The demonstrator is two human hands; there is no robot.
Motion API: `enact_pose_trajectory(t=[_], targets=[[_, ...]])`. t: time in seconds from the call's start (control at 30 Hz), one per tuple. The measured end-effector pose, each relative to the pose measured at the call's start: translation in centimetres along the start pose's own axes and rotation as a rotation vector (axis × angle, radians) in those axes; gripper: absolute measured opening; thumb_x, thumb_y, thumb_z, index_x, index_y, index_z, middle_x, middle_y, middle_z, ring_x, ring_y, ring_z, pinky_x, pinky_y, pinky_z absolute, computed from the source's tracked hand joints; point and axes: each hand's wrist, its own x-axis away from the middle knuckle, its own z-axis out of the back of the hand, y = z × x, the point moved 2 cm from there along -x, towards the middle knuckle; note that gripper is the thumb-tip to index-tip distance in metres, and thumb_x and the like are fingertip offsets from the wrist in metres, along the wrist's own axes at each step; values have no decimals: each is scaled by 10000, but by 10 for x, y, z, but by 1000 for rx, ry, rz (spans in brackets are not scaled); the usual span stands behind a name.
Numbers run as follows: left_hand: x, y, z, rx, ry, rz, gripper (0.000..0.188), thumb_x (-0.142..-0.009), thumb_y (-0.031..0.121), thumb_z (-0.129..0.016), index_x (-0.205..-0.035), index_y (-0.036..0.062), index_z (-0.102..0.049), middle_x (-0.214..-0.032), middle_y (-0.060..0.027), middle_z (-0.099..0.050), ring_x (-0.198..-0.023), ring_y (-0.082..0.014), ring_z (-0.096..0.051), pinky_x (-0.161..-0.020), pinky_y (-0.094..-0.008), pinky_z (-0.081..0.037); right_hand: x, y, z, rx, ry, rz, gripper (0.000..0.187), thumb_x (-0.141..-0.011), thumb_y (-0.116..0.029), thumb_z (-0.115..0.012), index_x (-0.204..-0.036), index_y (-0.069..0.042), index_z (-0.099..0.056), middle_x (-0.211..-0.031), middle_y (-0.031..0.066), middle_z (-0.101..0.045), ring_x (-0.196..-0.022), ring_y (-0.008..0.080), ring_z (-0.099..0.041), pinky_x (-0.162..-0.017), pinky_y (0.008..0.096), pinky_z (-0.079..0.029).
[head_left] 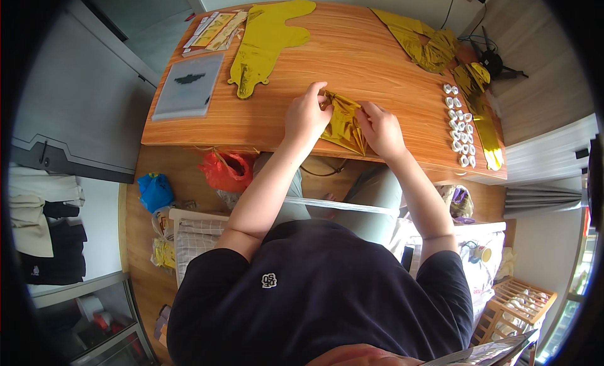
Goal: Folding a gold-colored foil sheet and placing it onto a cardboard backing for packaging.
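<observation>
A crumpled gold foil balloon [344, 125] lies partly folded at the table's near edge, in front of my body. My left hand [308, 117] is closed on its upper left corner, thumb and fingers pinched together. My right hand [381, 132] pinches the opposite side, near the upper right corner. The foil between both hands is creased, and its lower point reaches the table edge. Farther left lies a flat gold foil balloon [267, 45] with rounded lobes and small tabs. Another gold foil balloon [420, 44], wrinkled, rests at the far right.
White small rolls [462, 127] stand in rows on the right, beside a long gold foil piece [483, 117]. A black router-like device [492, 62] sits behind. A clear plastic case [189, 86] and flat printed packets [215, 31] occupy the left. A red bag [225, 172] hangs below the edge.
</observation>
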Motion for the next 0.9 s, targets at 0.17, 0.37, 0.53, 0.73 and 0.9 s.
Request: enact_pose_trajectory(t=[0.17,0.37,0.53,0.73,0.9], targets=[[3,-2,-10,39,91,-128,434,-873,98,-724,-1297,94,-636,-1013,-117,-787,-861,-259,-767,-750,-375,-595,-1,5,-2,-165,99,-139,185,-1011,-162,-634,-1102,-4,-662,-870,218,-682,-736,379,-661,-673,403,-520],[6,6,-9,-226,174,-430,351,-845,63,-713,-1188,128,-679,-947,-67,-788,-802,-286,-745,-707,-415,-592,0,4,-5,-214,86,-316,175,-1020,-160,-625,-989,12,-617,-782,208,-641,-651,335,-571,-643,401,-479],[5,10,-10,-366,122,-503,312,-824,45,-698,-1124,131,-679,-900,-28,-778,-845,-257,-723,-776,-424,-506,3,2,-10,-203,174,-178,179,-1021,-161,-620,-1102,-7,-660,-888,220,-683,-781,377,-660,-716,405,-519],[9,10,5,-402,-27,-579,320,-831,78,-667,-1138,100,-579,-875,-44,-725,-964,-257,-672,-863,-439,-399,4,0,-10,-108,140,-61,255,-994,-172,-648,-1215,-51,-683,-980,191,-722,-897,384,-694,-774,420,-548],[12,-6,13,-387,-162,-642,334,-863,90,-648,-1177,86,-537,-958,-84,-715,-1024,-269,-648,-871,-454,-409,11,-9,-7,9,12,70,277,-936,-182,-697,-1201,-100,-707,-1037,126,-737,-895,343,-704,-750,421,-577]])
